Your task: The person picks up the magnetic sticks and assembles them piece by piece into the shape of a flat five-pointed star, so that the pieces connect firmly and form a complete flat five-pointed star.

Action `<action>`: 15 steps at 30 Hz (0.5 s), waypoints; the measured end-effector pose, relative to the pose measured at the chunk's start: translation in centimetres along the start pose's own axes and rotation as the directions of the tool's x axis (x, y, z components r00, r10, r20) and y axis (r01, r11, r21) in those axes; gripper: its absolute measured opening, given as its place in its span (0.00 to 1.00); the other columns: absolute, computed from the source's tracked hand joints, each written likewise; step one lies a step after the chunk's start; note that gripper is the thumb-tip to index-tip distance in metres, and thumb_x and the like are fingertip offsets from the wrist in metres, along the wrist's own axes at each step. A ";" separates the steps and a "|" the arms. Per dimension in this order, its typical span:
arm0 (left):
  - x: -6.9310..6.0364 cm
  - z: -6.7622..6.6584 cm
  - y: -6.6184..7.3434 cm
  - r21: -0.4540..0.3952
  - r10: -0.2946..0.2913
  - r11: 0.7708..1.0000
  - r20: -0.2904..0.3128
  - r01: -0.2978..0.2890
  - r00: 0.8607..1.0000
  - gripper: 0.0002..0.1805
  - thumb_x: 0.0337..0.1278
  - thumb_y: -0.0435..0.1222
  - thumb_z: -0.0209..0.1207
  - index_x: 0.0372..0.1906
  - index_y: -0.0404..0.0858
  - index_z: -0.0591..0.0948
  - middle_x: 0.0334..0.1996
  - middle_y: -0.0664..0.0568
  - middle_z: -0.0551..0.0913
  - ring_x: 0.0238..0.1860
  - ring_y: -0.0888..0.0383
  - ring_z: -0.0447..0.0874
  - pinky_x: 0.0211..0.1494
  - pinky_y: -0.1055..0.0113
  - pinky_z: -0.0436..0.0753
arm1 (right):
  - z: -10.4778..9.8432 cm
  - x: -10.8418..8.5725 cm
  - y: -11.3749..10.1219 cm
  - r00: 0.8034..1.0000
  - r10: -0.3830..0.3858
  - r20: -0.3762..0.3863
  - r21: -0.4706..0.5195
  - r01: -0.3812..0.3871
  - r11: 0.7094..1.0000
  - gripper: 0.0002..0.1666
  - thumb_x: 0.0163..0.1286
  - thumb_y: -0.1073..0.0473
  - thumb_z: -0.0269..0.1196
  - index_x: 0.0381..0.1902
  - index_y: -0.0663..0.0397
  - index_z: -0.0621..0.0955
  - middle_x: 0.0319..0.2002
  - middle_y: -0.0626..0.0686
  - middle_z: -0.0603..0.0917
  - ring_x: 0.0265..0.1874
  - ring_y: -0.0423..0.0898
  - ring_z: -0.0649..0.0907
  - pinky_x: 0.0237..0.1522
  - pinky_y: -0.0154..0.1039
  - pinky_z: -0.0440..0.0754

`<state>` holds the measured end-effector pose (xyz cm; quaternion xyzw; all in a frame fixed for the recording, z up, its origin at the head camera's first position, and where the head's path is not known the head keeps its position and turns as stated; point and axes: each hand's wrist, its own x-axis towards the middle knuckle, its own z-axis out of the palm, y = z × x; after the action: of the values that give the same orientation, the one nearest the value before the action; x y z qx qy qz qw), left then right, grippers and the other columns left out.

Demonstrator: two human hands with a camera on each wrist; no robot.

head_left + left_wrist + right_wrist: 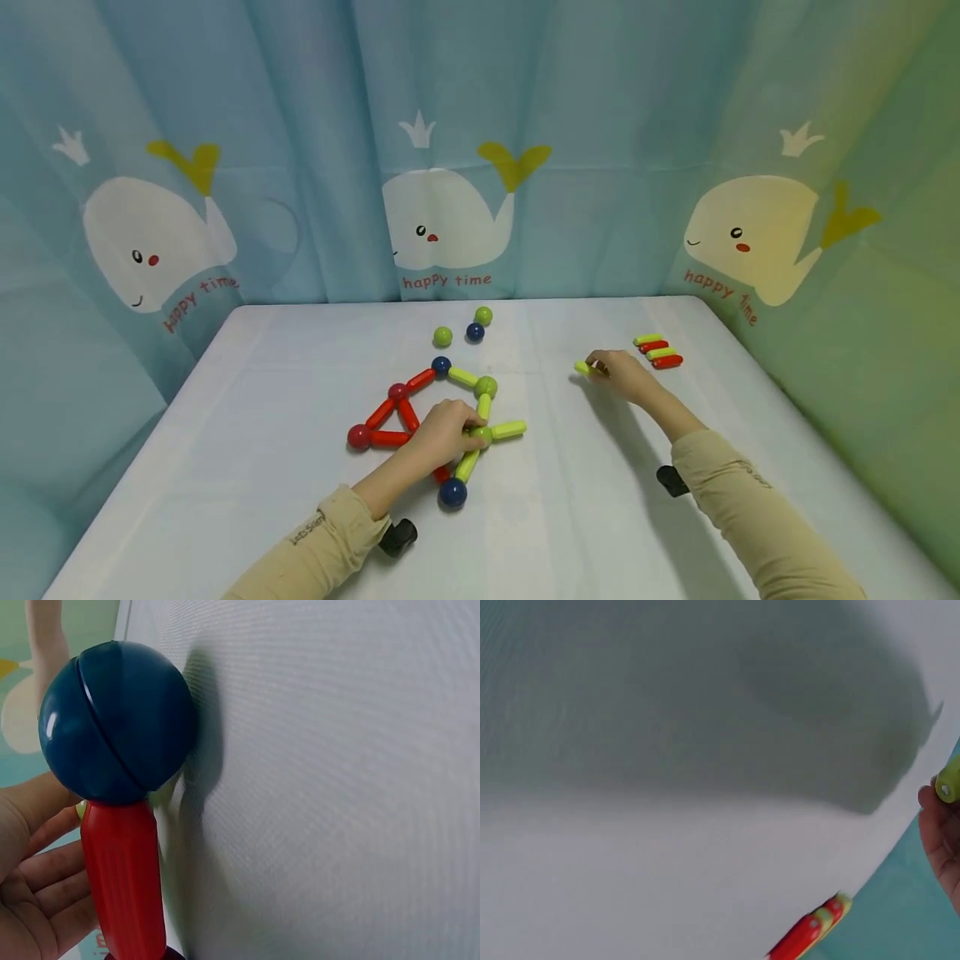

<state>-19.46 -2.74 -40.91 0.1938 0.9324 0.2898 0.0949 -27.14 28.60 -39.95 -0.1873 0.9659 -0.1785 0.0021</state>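
The left hand [444, 433] pinches a green ball [482, 436] at the right side of a joined figure of red and green rods and balls. From that ball a green rod [510, 429] sticks out to the right. Close up in the left wrist view, a blue ball [120, 722] joins a red rod [124, 877], with the left hand [45, 877] behind them. The right hand [621, 375] holds a green rod [582, 367] by its end, above the table. In the right wrist view that rod [948, 782] shows at the fingertips of the right hand [943, 838].
Several red and green rods [663, 353] lie side by side at the right of the white table [300, 350]. Two loose green balls [442, 337] and a blue ball [475, 332] sit behind the figure. A curtain [315, 167] stands along the back.
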 end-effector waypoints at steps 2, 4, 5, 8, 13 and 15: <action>0.0 0.0 -0.1 0.006 0.003 1.000 -0.008 -0.003 1.000 0.16 0.47 0.37 0.69 0.45 0.39 0.86 0.39 0.52 0.86 0.36 0.62 0.79 0.38 0.72 0.79 | 0.4 0.2 -0.7 1.000 -0.013 -0.008 0.008 0.013 1.000 0.09 0.61 0.70 0.62 0.40 0.70 0.80 0.32 0.61 0.83 0.32 0.52 0.80 0.37 0.47 0.80; -0.1 0.0 -0.2 0.011 0.010 1.000 -0.015 -0.009 1.000 0.16 0.47 0.37 0.69 0.45 0.39 0.86 0.38 0.51 0.86 0.35 0.62 0.79 0.37 0.72 0.79 | 0.8 0.5 -1.4 0.999 -0.048 -0.020 0.009 0.049 0.999 0.08 0.60 0.71 0.62 0.38 0.70 0.80 0.31 0.61 0.83 0.31 0.52 0.80 0.36 0.46 0.80; -0.1 0.0 -0.2 0.012 0.012 1.000 -0.015 -0.012 1.000 0.16 0.47 0.37 0.69 0.45 0.39 0.86 0.38 0.51 0.86 0.35 0.62 0.79 0.37 0.73 0.79 | 1.0 0.6 -1.8 0.998 -0.061 -0.023 0.008 0.061 0.998 0.08 0.60 0.71 0.62 0.38 0.70 0.80 0.31 0.61 0.82 0.31 0.51 0.80 0.35 0.45 0.80; -0.1 -0.1 -0.3 0.015 0.023 1.000 -0.017 -0.022 1.000 0.16 0.47 0.37 0.69 0.45 0.38 0.86 0.37 0.51 0.86 0.35 0.62 0.79 0.36 0.73 0.79 | 1.6 0.8 -3.0 0.996 -0.091 -0.019 0.006 0.091 0.996 0.08 0.59 0.71 0.63 0.37 0.70 0.81 0.30 0.59 0.83 0.30 0.50 0.80 0.33 0.43 0.79; 0.0 -0.1 -0.2 0.020 0.030 0.999 -0.018 -0.030 0.999 0.16 0.47 0.37 0.69 0.44 0.39 0.86 0.37 0.51 0.87 0.34 0.62 0.79 0.36 0.73 0.78 | 2.3 1.0 -4.6 0.994 -0.112 0.012 0.029 0.112 0.993 0.08 0.60 0.72 0.62 0.39 0.69 0.82 0.31 0.58 0.83 0.30 0.48 0.80 0.33 0.40 0.80; 0.0 0.0 -0.1 0.018 0.032 0.999 -0.019 -0.032 0.999 0.16 0.47 0.37 0.69 0.44 0.39 0.86 0.37 0.52 0.87 0.35 0.62 0.79 0.36 0.73 0.78 | 2.5 1.0 -5.1 0.993 -0.119 0.022 0.046 0.118 0.992 0.09 0.59 0.73 0.62 0.39 0.69 0.82 0.32 0.59 0.84 0.31 0.48 0.80 0.34 0.40 0.80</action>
<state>-19.49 -2.83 -40.95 0.2066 0.9327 0.2847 0.0798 -26.03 22.97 -40.45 -0.2466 0.9488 -0.1973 0.0077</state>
